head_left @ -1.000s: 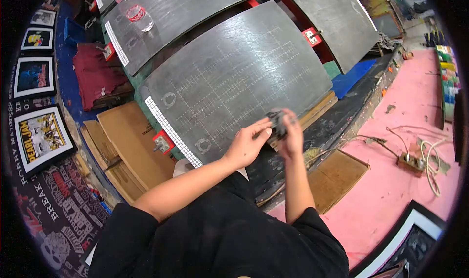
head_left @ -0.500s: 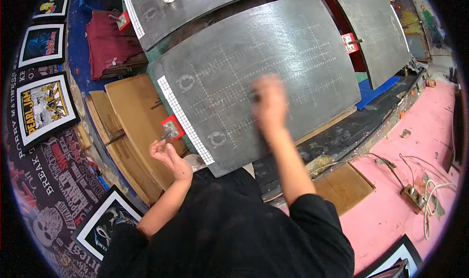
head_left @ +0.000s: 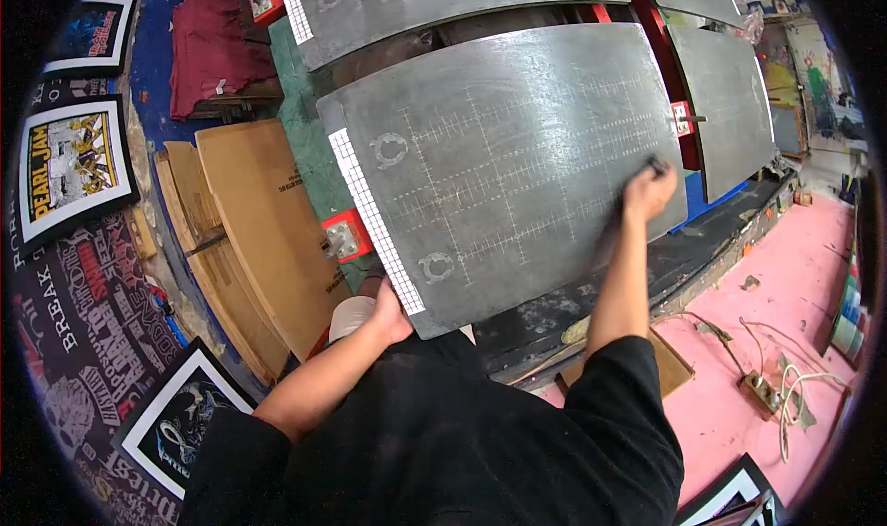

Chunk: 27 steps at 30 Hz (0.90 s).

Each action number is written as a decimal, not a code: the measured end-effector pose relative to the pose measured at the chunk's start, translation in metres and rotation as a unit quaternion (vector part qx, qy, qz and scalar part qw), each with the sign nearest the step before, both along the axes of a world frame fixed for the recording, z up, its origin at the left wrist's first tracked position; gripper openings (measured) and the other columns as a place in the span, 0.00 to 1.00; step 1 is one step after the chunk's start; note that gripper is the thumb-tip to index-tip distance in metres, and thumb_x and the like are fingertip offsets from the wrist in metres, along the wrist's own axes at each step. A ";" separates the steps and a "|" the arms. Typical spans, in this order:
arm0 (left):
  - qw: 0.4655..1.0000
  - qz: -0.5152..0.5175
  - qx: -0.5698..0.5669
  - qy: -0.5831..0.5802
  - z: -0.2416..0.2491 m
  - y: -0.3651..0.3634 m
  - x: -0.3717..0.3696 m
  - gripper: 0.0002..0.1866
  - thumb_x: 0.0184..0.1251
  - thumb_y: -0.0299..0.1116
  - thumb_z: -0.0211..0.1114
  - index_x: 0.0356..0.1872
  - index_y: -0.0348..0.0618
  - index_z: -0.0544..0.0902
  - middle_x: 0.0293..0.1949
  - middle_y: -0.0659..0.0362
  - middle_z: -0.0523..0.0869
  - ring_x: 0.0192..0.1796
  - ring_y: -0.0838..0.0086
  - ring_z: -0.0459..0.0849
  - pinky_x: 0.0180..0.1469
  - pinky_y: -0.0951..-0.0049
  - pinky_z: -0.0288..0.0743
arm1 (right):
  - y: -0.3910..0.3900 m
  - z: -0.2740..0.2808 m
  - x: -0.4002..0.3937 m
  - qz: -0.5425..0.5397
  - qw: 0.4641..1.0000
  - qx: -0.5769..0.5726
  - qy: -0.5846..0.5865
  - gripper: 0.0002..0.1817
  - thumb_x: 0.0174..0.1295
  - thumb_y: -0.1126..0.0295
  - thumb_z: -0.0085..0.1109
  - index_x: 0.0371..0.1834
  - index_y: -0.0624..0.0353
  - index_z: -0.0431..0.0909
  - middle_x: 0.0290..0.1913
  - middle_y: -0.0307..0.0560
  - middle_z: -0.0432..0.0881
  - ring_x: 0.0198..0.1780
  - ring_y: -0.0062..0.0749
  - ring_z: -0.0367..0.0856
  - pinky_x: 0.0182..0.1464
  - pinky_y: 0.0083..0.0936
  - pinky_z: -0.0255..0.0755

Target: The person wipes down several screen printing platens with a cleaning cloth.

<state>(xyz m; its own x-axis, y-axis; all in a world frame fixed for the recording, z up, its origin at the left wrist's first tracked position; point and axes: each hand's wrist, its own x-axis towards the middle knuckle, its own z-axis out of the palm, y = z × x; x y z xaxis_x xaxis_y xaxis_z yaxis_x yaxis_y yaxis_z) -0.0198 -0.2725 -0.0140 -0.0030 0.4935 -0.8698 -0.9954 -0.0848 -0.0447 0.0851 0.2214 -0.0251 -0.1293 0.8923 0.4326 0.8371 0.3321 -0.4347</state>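
Dark lump [head_left: 657,165] was clamped in right fingers [head_left: 666,184], smooth grey board [head_left: 517,138] beneath; left fingers [head_left: 387,304] were part-hidden, grip couldn't be told.

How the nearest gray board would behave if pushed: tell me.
The gray board is probably stiff: its broad panel shows no obvious sag. The bright sheen suggests a fairly smooth surface, perhaps slippery. Its wide, flat shape makes rolling unlikely.

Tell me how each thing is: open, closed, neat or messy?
Near board, marked with white lines
Right hand, closed around a dark wad
Left hand, at the board's corner; grip unclear
Maroon cloth, draped, rumpled
Pearl Jam picture, framed
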 end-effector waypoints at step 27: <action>0.917 0.194 -0.290 0.195 -0.067 0.010 0.016 0.27 0.84 0.54 0.44 0.61 0.43 0.80 0.57 0.57 0.88 0.57 0.66 0.86 0.63 0.64 0.75 | -0.286 0.068 -0.229 0.773 0.493 -0.390 0.084 0.28 0.51 0.84 0.58 0.58 0.50 0.84 0.67 0.55 0.80 0.67 0.57 0.79 0.69 0.46 0.75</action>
<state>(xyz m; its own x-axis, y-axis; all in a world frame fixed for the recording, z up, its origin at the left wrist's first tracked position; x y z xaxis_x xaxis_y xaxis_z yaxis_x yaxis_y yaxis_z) -0.0036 -0.2624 -0.0806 -0.4467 -0.1564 -0.8809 -0.8162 -0.3319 0.4728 -0.1443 -0.0651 0.0428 -0.9369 -0.3130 0.1557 -0.2235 0.1937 -0.9553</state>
